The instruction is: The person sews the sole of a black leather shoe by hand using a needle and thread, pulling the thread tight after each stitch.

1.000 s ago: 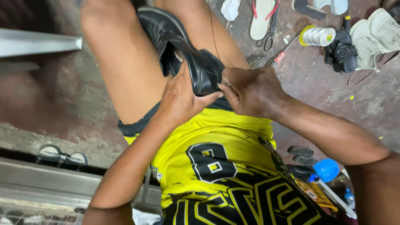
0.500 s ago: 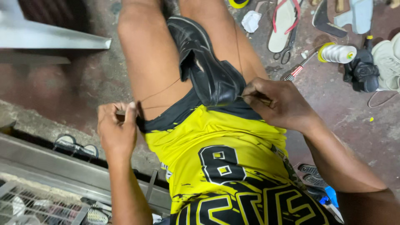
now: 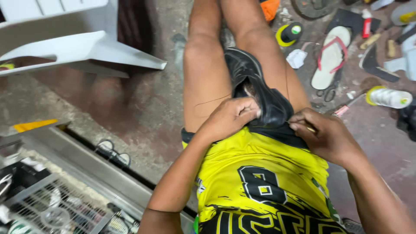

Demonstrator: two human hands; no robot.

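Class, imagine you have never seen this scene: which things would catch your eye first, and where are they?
First, the black shoe wedged between the person's bare thighs at centre, with the left hand pressing its opening and the right hand pinching a thin tool at its edge. Next, the bright yellow jersey below. Then the white sandal with red straps on the cluttered floor, upper right.

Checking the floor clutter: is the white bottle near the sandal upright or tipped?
Tipped: the white bottle lies on its side on the floor, right of the sandal.

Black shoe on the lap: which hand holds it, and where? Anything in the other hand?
The left hand grips the black shoe at its opening. The right hand pinches a thin tool at the shoe's heel edge.
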